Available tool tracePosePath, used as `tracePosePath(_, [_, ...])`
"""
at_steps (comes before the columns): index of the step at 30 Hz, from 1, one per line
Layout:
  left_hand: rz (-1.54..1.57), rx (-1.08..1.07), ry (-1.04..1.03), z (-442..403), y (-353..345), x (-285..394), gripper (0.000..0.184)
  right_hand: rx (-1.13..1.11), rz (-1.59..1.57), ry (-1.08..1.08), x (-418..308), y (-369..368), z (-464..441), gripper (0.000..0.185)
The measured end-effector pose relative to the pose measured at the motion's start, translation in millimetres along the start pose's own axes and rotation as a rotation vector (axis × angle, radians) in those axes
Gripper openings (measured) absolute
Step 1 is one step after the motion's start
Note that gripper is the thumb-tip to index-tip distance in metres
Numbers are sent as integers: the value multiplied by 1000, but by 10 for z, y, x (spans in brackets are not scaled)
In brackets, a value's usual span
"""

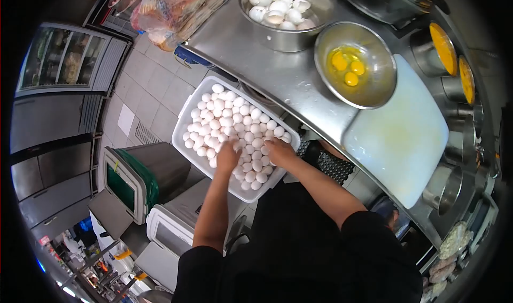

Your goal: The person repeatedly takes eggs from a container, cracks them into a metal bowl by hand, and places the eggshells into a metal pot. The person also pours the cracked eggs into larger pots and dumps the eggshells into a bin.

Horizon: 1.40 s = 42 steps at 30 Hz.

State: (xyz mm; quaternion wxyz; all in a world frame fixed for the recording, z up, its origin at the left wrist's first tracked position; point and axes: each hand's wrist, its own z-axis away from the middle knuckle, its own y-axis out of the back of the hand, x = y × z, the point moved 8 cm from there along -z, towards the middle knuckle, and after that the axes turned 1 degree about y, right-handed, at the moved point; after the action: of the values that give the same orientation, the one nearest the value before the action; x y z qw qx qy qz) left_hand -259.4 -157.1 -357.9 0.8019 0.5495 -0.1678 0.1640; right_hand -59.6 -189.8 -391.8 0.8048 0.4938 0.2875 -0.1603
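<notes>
Many white eggs [206, 129] fill a white plastic tub [180, 126] below the edge of the steel counter. My left hand [230, 154] reaches down among them near the middle of the tub, fingers curled round an egg. My right hand [280, 152] is at the tub's right side, its fingers bent and closed on an egg; the fingertips of both hands are partly hidden. On the counter, a steel bowl [382, 81] holds three yolks [351, 79] in clear egg white. Behind it, a deeper steel pot [288, 42] contains several eggshells [279, 6].
A white cutting board [398, 137] lies on the steel counter [251, 57] to the right. Steel containers [435, 52], some with yellow contents, line the far right. A bin with a green liner [140, 180] stands on the left. Plastic-wrapped food [171, 9] is at the counter's far end.
</notes>
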Motion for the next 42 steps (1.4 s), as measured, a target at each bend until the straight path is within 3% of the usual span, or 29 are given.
tracePosePath(1, [5,-10,5,59,-154,-82,36,-10,0,-7,64,-208,-121,33])
tracePosePath(4, [-520,-246,-213,185,-749,-137,51,-22,136,-12,181,-602,-374,29])
tracePosePath(7, [-623,-207,-344,34,-984,-242,51,-50,231,-52,354,-831,-550,31])
tracePosePath(11, [-502,-290,-302,-56,-966,-305,40,29,117,-89,298,-538,-488,37])
tracePosePath(13, [-203,-233,-147,20,-590,-137,36,65,23,-155,254,-313,-282,41])
tracePosePath(14, [-199,-228,-161,49,-487,-33,36,78,-260,-149,240,-253,-170,41])
tracePosePath(15, [289,-314,67,78,-451,-100,34,93,-541,-139,232,-178,-40,41])
tracePosePath(16, [776,-398,294,148,-504,-151,34,-36,-842,-227,239,-175,149,43])
tracePosePath(17, [1130,-384,343,169,-623,-195,36,-165,-1142,-311,205,-148,402,45])
tracePosePath(18, [1129,-401,313,250,-530,3,36,-165,-1253,-274,123,43,661,45])
tracePosePath(20, [1658,-494,357,429,-192,656,35,-122,-1449,-222,-55,564,1211,45])
tracePosePath(21, [1651,-537,320,458,-78,929,35,-58,-1397,-183,-79,830,1444,49])
tracePosePath(23, [991,-536,7,463,169,1462,44,55,-1331,-143,-57,1376,1851,52])
tracePosePath(24, [988,-555,-34,487,256,1794,44,162,-1197,-163,9,1686,2044,53])
tracePosePath(26, [566,-88,-518,571,766,2671,50,481,-785,-141,-63,2472,2406,55])
tracePosePath(28, [497,-102,-488,689,874,3339,51,772,-291,-68,-176,3121,2758,55])
tracePosePath(29, [458,-71,-601,760,900,3687,49,962,-177,-51,-157,3318,2894,52])
tracePosePath(31, [413,-37,-723,783,802,4189,47,1100,-40,-110,41,3397,3021,53])
tracePosePath(32, [274,94,-901,811,698,4425,47,1219,98,-172,156,3405,3104,53])
tracePosePath(33, [130,229,-1070,885,572,4587,47,1177,149,-266,369,3312,3058,54])
tracePosePath(36, [-97,165,-1073,771,147,4699,47,1093,222,-309,598,3246,2983,51])
tracePosePath(37, [-19,158,-1044,747,190,4711,44,1103,221,-296,610,3343,2943,51])
tracePosePath(38, [-32,151,-1040,752,183,4684,44,1186,-116,-272,702,3327,2988,50])
tracePosePath(39, [159,122,-958,682,280,4674,43,1252,-451,-241,786,3340,2985,49])
tracePosePath(40, [350,95,-877,587,369,4687,42,1259,-457,-238,813,3408,2921,49])
tracePosePath(41, [345,97,-886,515,446,4761,42,1162,-658,-193,883,3445,2751,49])
tracePosePath(42, [671,-215,-639,271,381,4711,38,1053,-852,-143,918,3482,2575,48])
